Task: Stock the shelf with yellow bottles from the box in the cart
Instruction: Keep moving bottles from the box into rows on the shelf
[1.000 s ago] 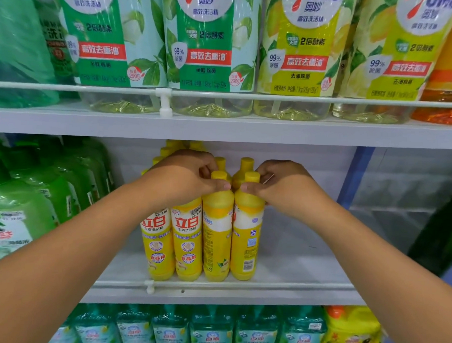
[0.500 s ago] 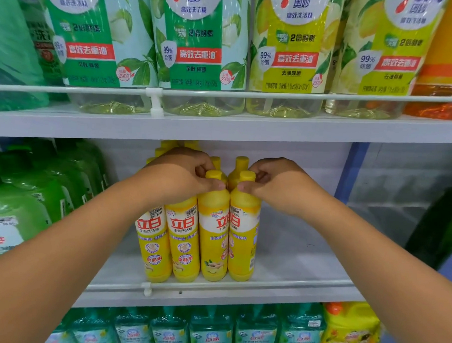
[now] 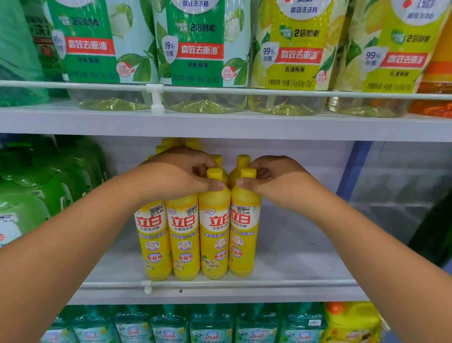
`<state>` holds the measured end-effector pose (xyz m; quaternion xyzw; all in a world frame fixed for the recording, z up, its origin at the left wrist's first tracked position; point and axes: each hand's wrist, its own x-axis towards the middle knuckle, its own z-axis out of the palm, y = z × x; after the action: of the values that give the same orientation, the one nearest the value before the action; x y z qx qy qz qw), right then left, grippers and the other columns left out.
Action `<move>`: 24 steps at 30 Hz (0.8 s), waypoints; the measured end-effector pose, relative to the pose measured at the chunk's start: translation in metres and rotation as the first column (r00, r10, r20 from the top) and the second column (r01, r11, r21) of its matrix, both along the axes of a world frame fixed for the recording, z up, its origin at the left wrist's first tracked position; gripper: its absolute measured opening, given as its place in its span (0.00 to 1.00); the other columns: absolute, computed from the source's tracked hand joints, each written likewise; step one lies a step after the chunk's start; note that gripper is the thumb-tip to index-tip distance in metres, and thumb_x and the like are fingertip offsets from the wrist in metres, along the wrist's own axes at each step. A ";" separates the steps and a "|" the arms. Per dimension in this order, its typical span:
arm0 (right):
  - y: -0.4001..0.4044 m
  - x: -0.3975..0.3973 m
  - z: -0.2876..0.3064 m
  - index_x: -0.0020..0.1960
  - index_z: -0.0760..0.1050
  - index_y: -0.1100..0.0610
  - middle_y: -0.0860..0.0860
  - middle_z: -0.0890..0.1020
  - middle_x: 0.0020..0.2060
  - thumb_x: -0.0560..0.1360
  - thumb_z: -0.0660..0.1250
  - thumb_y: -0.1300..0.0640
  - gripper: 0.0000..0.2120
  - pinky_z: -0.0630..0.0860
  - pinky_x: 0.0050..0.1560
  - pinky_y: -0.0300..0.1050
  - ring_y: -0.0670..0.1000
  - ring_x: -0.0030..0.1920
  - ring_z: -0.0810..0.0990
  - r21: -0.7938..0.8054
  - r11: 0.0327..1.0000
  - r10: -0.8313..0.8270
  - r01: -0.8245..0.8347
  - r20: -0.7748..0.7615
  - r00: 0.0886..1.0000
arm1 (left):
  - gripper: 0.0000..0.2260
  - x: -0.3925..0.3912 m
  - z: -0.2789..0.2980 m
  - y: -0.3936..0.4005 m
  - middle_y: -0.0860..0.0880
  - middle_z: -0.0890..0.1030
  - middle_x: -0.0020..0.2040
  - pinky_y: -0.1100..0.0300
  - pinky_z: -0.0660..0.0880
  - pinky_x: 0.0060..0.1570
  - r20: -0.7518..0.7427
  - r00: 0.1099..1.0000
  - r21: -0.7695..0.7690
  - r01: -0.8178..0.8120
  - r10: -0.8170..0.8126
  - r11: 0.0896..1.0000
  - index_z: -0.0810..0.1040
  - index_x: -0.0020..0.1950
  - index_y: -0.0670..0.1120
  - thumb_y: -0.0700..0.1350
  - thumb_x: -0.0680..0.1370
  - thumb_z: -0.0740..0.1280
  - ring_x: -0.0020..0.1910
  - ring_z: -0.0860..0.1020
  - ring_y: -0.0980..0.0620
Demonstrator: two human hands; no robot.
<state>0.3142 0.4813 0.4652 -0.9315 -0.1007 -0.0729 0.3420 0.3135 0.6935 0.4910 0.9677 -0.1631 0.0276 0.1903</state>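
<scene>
Two front-row yellow bottles (image 3: 229, 223) are being gripped at the necks, one by the left hand (image 3: 178, 179), one by the right hand (image 3: 276, 184), on the middle shelf (image 3: 294, 252) (labels facing out). Release seems to be called for next.

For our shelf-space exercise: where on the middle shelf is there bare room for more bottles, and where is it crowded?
Free: the shelf floor right of the yellow bottles, up to the blue upright. Crowded: left, where green bottles stand near the yellow ones, both hands gripping their necks.
</scene>
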 end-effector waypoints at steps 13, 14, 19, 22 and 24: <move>-0.003 -0.005 0.005 0.52 0.83 0.51 0.49 0.84 0.47 0.75 0.72 0.45 0.11 0.77 0.51 0.44 0.49 0.49 0.81 -0.052 0.998 0.021 -0.021 0.005 1.000 | 0.11 0.007 -0.001 0.003 0.62 0.79 0.53 0.69 0.71 0.47 -0.022 0.998 0.003 0.058 -0.058 0.998 0.78 0.58 0.60 0.59 0.77 0.69 0.52 0.76 0.60; -0.004 -0.005 0.006 0.52 0.83 0.51 0.49 0.84 0.48 0.75 0.72 0.45 0.12 0.78 0.52 0.45 0.49 0.50 0.81 -0.055 0.998 0.023 -0.022 0.007 1.000 | 0.11 0.007 -0.002 0.003 0.63 0.78 0.52 0.72 0.69 0.45 -0.017 0.998 -0.012 0.064 -0.064 0.998 0.77 0.58 0.61 0.59 0.76 0.69 0.51 0.76 0.61; -0.005 -0.004 0.010 0.52 0.83 0.53 0.50 0.84 0.45 0.76 0.71 0.45 0.12 0.77 0.48 0.44 0.51 0.47 0.81 -0.092 0.994 0.051 -0.051 -0.010 0.999 | 0.10 0.010 -0.003 0.001 0.62 0.78 0.48 0.64 0.74 0.50 0.031 0.999 -0.025 0.027 -0.026 0.999 0.76 0.54 0.61 0.60 0.75 0.70 0.48 0.76 0.61; -0.004 -0.003 0.008 0.51 0.82 0.53 0.48 0.83 0.43 0.77 0.70 0.46 0.11 0.76 0.45 0.41 0.49 0.45 0.80 -0.100 0.993 0.060 -0.060 -0.010 0.998 | 0.09 0.010 -0.002 0.001 0.62 0.77 0.47 0.62 0.74 0.50 0.028 0.999 0.004 0.036 -0.036 0.999 0.76 0.55 0.61 0.59 0.77 0.68 0.48 0.76 0.60; -0.005 -0.002 0.006 0.49 0.81 0.49 0.43 0.80 0.41 0.77 0.70 0.46 0.07 0.74 0.44 0.36 0.45 0.44 0.78 -0.073 0.995 0.069 -0.069 -0.011 0.998 | 0.09 0.010 -0.002 0.001 0.61 0.77 0.48 0.62 0.73 0.51 0.026 0.999 0.002 0.039 -0.039 0.999 0.76 0.56 0.61 0.59 0.77 0.68 0.49 0.76 0.59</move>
<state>0.3120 0.4762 0.4713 -0.9397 -0.1339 -0.0535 0.3102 0.3239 0.6946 0.4892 0.9640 -0.1844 0.0365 0.1878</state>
